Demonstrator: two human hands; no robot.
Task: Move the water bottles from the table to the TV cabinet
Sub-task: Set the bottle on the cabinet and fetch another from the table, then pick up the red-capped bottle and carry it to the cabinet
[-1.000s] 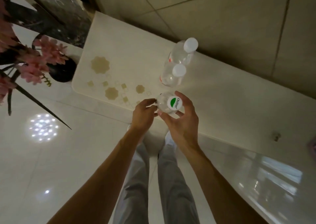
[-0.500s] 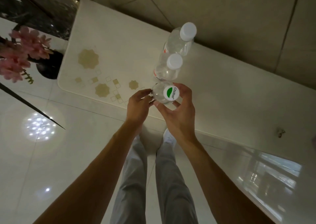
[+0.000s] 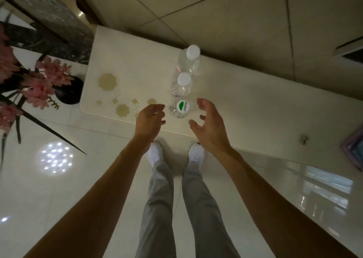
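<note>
Standing in a row on the pale counter (image 3: 255,104), presumably the TV cabinet: three clear water bottles, upright, caps on; nearest bottle (image 3: 179,109), white cap bearing a green mark, sitting close to the front edge; middle bottle (image 3: 181,84), white cap, just behind it, touching or nearly so; far bottle (image 3: 189,61), white cap, close to the wall side; contents appearing as clear liquid, fill level not being readable from above. Flanking the nearest bottle without touching it: left hand (image 3: 150,118), fingers loosely curled, grip spread and holding nothing; right hand (image 3: 209,124), palm turned inward, fingers splayed wide, grip likewise empty. Judging progress: three bottles looking delivered and set down; source table lying out of view, so any remaining bottles not being countable here; next trip back for more seeming likely if any are left. Also lying in view: dark vase (image 3: 68,93) carrying pink flowers (image 3: 37,84) on the glossy floor beside the counter's left end; small dark item (image 3: 304,139) resting near the counter's right front edge, too small to identify.
</note>
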